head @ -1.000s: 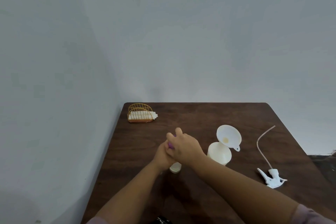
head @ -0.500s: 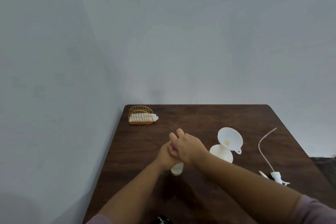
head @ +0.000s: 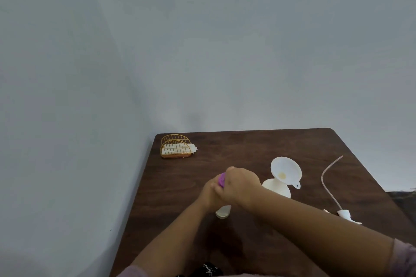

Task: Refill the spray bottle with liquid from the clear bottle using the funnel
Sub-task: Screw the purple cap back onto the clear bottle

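1. The table (head: 292, 141) is one dark wooden top, its far and left edges against grey walls; bare wood lies open along the far edge and between the hands and the napkin holder.
2. Two forearms reach in from the near edge. The right hand (head: 242, 186) curls over a purple cap (head: 221, 179); the left hand (head: 208, 195) wraps the clear bottle (head: 223, 211), whose base stands near the table's middle.
3. One spray bottle (head: 278, 189), white, stands just right of the hands, with one funnel (head: 286, 172) seated in its neck.
4. One wire napkin holder (head: 176, 147) sits at the far left corner.
5. One spray head (head: 345, 213) with its tube lies near the right edge.
6. Against a second ago, the purple cap shows more plainly above the left hand; the right fingers have folded down.
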The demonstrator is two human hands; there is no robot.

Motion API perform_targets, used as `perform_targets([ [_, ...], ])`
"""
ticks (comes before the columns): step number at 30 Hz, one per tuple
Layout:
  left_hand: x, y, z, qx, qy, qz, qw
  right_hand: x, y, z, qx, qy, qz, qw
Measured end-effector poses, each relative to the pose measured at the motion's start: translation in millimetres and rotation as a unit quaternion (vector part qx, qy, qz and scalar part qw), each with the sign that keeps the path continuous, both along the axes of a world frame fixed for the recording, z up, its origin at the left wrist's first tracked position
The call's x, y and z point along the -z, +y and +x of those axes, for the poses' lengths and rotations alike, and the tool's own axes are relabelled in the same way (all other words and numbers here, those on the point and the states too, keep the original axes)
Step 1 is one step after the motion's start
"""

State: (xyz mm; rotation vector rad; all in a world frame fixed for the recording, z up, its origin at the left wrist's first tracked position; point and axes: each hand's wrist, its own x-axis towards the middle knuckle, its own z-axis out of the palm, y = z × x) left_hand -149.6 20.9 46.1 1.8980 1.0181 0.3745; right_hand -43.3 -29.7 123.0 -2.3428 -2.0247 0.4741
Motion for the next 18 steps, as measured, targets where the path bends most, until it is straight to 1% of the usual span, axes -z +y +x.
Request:
perform_targets([
  [2, 2, 3, -5, -0.022, -0.019, -0.017, 0.999, -13, -6, -5, 0.007, 0.037, -0.104, 0.994],
  [3, 3, 5, -8, -0.034, -0.030, -0.022, 0.999, -16, -10, -8, 0.004, 0.027, -0.144, 0.989],
  [4, 3, 6, -10, -0.038, -0.016, -0.012, 0.999, -16, -14, -11, -0.008, -0.009, -0.153, 0.988],
  [5, 1, 5, -12, -0.040, -0.002, 0.006, 0.999, -16, -15, -13, -0.020, -0.045, -0.134, 0.990],
  [6, 2, 6, -13, -0.034, -0.010, 0.008, 0.999, -16, -14, -13, -0.026, -0.071, -0.084, 0.994],
  [8, 0, 6, -10, -0.020, -0.042, 0.012, 0.999, -23, -7, -11, -0.035, -0.071, 0.049, 0.996],
  [9, -2, 5, -10, -0.012, -0.044, 0.015, 0.999, -25, -1, -8, -0.066, -0.074, 0.107, 0.989],
  [10, -1, 5, -8, -0.003, -0.032, 0.028, 0.999, -24, 3, -6, -0.112, -0.081, 0.139, 0.981],
  [11, -2, 5, -7, 0.005, -0.014, 0.043, 0.999, -20, 7, -5, -0.154, -0.086, 0.136, 0.975],
  [12, -1, 5, -6, 0.013, 0.003, 0.055, 0.998, -13, 8, -5, -0.165, -0.068, 0.118, 0.977],
  [13, 0, 5, -5, 0.020, 0.012, 0.056, 0.998, -5, 7, -7, -0.153, -0.055, 0.097, 0.982],
  [15, 3, 4, -4, 0.023, 0.011, 0.043, 0.999, 12, 5, -11, -0.086, -0.043, 0.087, 0.992],
  [18, 0, 3, -3, 0.029, 0.017, 0.044, 0.998, 16, 6, -13, -0.012, -0.068, 0.088, 0.994],
])
